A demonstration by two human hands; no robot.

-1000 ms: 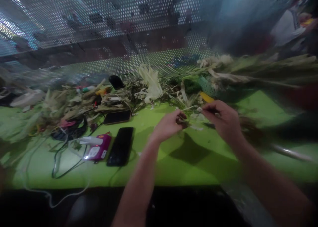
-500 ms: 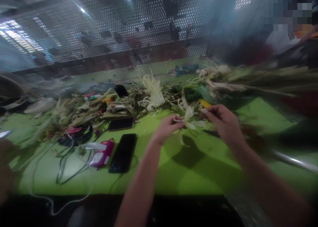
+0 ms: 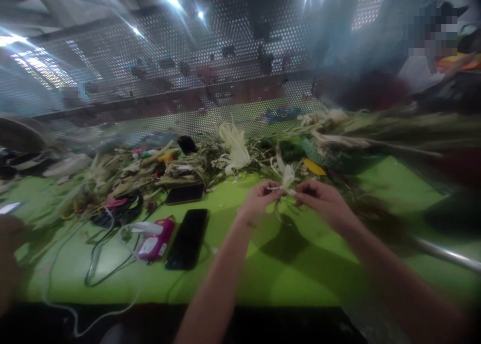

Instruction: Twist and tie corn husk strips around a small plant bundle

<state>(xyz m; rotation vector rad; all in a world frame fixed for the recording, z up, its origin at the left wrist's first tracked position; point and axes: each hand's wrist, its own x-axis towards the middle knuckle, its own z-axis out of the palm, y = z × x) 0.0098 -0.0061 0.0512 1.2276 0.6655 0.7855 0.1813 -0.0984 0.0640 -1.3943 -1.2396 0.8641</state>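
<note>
Between my hands, above the green tabletop (image 3: pixel 233 243), is a small bundle of pale corn husk (image 3: pixel 287 176) with strips fanning upward and loose ends hanging below. My left hand (image 3: pixel 259 198) pinches the bundle from its left side. From the right, my right hand (image 3: pixel 319 198) is closed at the base of the bundle, thumb and finger pressed together on the husk. Fingertips hide the spot where the strips meet. A larger fan of pale husk (image 3: pixel 235 146) stands farther back on the table.
Dried husks and stalks (image 3: pixel 135 178) heap along the back. Two phones, one a black phone (image 3: pixel 187 239), lie left of my arms beside a magenta power strip (image 3: pixel 158 239) with cables. A yellow object (image 3: pixel 314 167) and a green basket (image 3: pixel 315 151) lie behind my right hand. A person (image 3: pixel 423 73) is at far right.
My right hand has moved left and a little down, from apart at the right to the base of the husk bundle. My left hand keeps its hold. The view has tilted slightly up.
</note>
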